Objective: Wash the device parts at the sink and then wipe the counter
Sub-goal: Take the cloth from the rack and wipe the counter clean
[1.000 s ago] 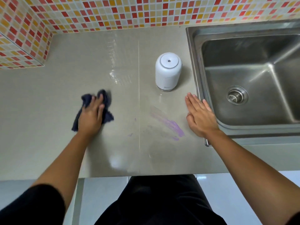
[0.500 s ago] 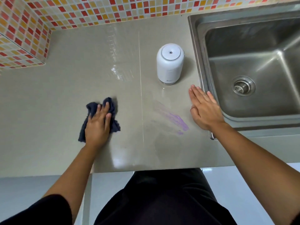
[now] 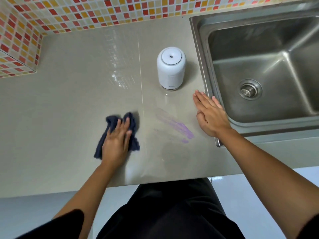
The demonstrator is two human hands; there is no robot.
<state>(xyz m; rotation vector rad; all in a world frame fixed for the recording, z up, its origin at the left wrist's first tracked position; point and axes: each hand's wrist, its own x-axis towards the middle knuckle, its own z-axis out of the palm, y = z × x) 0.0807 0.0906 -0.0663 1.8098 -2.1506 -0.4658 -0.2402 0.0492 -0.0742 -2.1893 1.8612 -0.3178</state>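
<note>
A white cylindrical device [image 3: 171, 68] stands upright on the grey counter [image 3: 69, 104], just left of the steel sink [image 3: 269, 69]. My left hand [image 3: 117, 140] presses flat on a crumpled dark blue cloth [image 3: 132, 121] lying on the counter. A purple smear [image 3: 177, 126] marks the counter to the right of the cloth. My right hand [image 3: 211, 116] lies flat on the counter with straight fingers, beside the sink's left rim and in front of the device.
Mosaic tiled wall [image 3: 86, 12] runs along the back and the left corner. The sink drain [image 3: 249, 89] sits in the basin's middle. The counter's front edge [image 3: 155, 181] is close to my body, with white floor below.
My left hand has slid the cloth to the right, closer to the purple smear. My right hand has stayed flat by the sink.
</note>
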